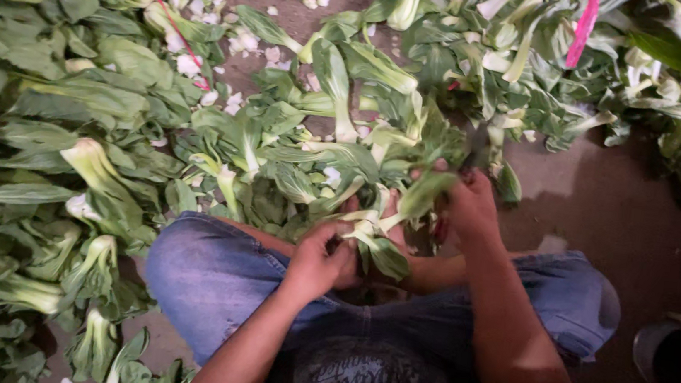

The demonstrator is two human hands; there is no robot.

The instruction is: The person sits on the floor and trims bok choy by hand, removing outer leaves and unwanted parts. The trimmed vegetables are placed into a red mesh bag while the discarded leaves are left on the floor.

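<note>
I see left hand [319, 258] closed around the base of a bok choy head [379, 224], held above my knees | right hand [465, 208] curled at its leafy end, grip contents unclear | bok choy pile [53, 147] left on floor [605, 209] | pink ties [583, 27] far side.

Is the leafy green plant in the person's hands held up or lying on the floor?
Held up. The left hand grips the plant at its pale stalks above the knees; the right hand touches its leaves.
</note>
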